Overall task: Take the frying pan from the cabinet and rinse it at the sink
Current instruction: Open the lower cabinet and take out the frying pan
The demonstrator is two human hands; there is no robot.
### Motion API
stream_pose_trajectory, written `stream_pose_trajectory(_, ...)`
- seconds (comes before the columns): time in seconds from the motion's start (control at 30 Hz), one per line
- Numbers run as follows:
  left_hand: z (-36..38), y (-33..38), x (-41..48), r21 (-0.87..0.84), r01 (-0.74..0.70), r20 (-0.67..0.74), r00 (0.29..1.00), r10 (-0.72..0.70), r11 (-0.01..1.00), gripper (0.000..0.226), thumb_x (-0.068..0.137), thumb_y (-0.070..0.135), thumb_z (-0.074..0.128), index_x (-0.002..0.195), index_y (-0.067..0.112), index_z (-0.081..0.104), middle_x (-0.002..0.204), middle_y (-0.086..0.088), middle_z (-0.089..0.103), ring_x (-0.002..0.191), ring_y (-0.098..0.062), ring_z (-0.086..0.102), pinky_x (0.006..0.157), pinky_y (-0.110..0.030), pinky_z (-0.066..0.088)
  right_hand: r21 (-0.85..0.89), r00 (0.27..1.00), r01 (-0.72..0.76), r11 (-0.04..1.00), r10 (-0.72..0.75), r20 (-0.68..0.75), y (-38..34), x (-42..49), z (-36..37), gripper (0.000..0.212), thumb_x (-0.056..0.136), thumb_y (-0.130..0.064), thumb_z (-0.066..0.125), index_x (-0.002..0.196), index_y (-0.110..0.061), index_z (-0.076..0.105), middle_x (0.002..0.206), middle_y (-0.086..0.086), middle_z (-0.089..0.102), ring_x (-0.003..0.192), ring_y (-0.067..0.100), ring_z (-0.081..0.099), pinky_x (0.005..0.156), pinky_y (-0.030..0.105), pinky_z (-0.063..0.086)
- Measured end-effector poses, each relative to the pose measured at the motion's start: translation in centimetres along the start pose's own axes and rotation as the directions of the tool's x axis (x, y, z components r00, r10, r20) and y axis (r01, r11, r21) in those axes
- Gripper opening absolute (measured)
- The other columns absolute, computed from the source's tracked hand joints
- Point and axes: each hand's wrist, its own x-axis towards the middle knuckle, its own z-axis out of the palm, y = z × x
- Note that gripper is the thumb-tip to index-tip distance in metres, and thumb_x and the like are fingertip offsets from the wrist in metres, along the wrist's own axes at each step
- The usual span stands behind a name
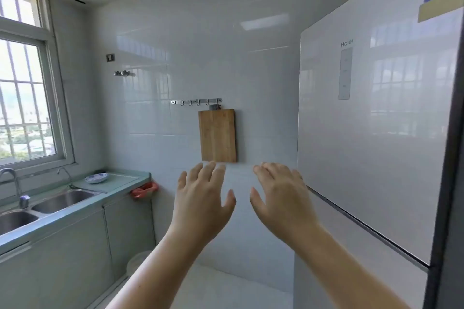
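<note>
While both bare arms stretch forward into a narrow kitchen, the left hand and right hand hover side by side, backs toward us, fingers spread wide, holding nothing. Past them a wooden cutting board hangs from a hook rail on the tiled wall. A white refrigerator stands on the right. Along the left runs a green counter, with a double steel sink near its front edge and a patterned plate toward its far end. The cabinet doors below are closed; where the frying pan is cannot be told.
</note>
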Motion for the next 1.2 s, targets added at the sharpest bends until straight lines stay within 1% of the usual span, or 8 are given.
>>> stream_pose_trajectory(0.1, 1.1, -0.2, -0.9, 0.013, 0.052, 0.013, 0.999, -0.052, 0.999, 0.049, 0.079, 0.033, 0.062, 0.123, 0.012, 0.059, 0.126, -0.008, 0.062, 0.119, -0.031, 0.055, 0.1, -0.05, 0.04, 0.007, 0.999, 0.049, 0.999, -0.049, 0.024, -0.3, -0.7, 1.3, 0.046, 0.074, -0.036, 0.039, 0.098, -0.013, 0.072, 0.096, 0.002, 0.073, 0.091, 0.021, 0.07, 0.076, 0.044, 0.058)
stream_pose_trajectory(0.27, 2.1, -2.0, -4.0, 0.11, 0.109, 0.062, 0.991, -0.116, 0.988, 0.05, 0.07, 0.039, 0.05, 0.108, 0.012, 0.067, 0.108, -0.006, 0.071, 0.101, -0.031, 0.066, 0.087, -0.052, 0.049, 0.072, 0.995, 0.095, 0.993, -0.097, 0.03, -2.1, -2.5, 4.1, 0.036, 0.069, -0.031, 0.057, 0.095, -0.011, 0.073, 0.095, 0.005, 0.074, 0.09, 0.024, 0.07, 0.073, 0.047, 0.058)
stream_pose_trajectory(0.4, 2.6, -5.0, -6.8, 0.187, 0.139, 0.1, 0.982, -0.16, 0.972, 0.047, 0.064, 0.036, 0.057, 0.103, 0.012, 0.069, 0.103, -0.007, 0.072, 0.095, -0.03, 0.069, 0.082, -0.053, 0.052, 0.176, 0.981, 0.153, 0.972, -0.171, 0.092, -5.0, -4.0, 6.2, 0.046, 0.074, -0.034, 0.041, 0.099, -0.01, 0.071, 0.097, 0.005, 0.073, 0.092, 0.025, 0.07, 0.074, 0.046, 0.058)
stream_pose_trajectory(0.7, 3.6, -13.6, -10.4, 0.233, 0.25, 0.158, 0.944, -0.29, 0.94, 0.046, 0.063, 0.033, 0.061, 0.103, 0.014, 0.069, 0.104, -0.005, 0.072, 0.095, -0.029, 0.069, 0.081, -0.052, 0.052, 0.281, 0.946, 0.212, 0.936, -0.269, 0.183, -12.7, -4.4, 12.0, 0.049, 0.075, -0.033, 0.04, 0.103, -0.007, 0.07, 0.1, 0.009, 0.073, 0.093, 0.028, 0.07, 0.076, 0.048, 0.057)
stream_pose_trajectory(0.9, 2.8, -23.0, -12.0, 0.274, 0.335, 0.177, 0.904, -0.389, 0.902, 0.05, 0.064, 0.03, 0.071, 0.11, 0.012, 0.067, 0.11, -0.01, 0.07, 0.101, -0.033, 0.066, 0.086, -0.056, 0.049, 0.339, 0.915, 0.274, 0.9, -0.352, 0.197, -21.6, -3.0, 17.0, 0.048, 0.074, -0.034, 0.04, 0.101, -0.009, 0.071, 0.1, 0.008, 0.073, 0.093, 0.027, 0.07, 0.076, 0.047, 0.057)
stream_pose_trajectory(1.0, 1.8, -28.0, -12.7, 0.29, 0.38, 0.174, 0.882, -0.439, 0.878, 0.052, 0.072, 0.028, 0.07, 0.121, 0.012, 0.061, 0.124, -0.011, 0.064, 0.115, -0.034, 0.058, 0.098, -0.056, 0.04, 0.373, 0.9, 0.296, 0.879, -0.387, 0.198, -26.6, -2.1, 19.2, 0.047, 0.074, -0.034, 0.04, 0.101, -0.01, 0.071, 0.1, 0.006, 0.073, 0.093, 0.026, 0.07, 0.077, 0.046, 0.056)
stream_pose_trajectory(1.07, 1.2, -31.1, -13.1, 0.301, 0.423, 0.182, 0.854, -0.487, 0.855, 0.054, 0.086, 0.032, 0.056, 0.137, 0.018, 0.044, 0.143, -0.006, 0.046, 0.133, -0.028, 0.039, 0.112, -0.05, 0.023, 0.391, 0.892, 0.307, 0.868, -0.405, 0.199, -29.8, -1.8, 20.6, 0.048, 0.074, -0.034, 0.04, 0.102, -0.01, 0.07, 0.101, 0.005, 0.073, 0.094, 0.025, 0.07, 0.077, 0.046, 0.055)
stream_pose_trajectory(1.2, 0.9, -36.5, -14.3, 0.293, 0.479, 0.166, 0.827, -0.538, 0.827, 0.056, 0.092, 0.034, 0.043, 0.145, 0.021, 0.029, 0.153, -0.001, 0.029, 0.142, -0.021, 0.022, 0.117, -0.044, 0.009, 0.424, 0.878, 0.313, 0.85, -0.43, 0.213, -35.2, -1.7, 23.3, 0.048, 0.073, -0.034, 0.039, 0.101, -0.011, 0.071, 0.1, 0.004, 0.073, 0.093, 0.023, 0.07, 0.077, 0.046, 0.056)
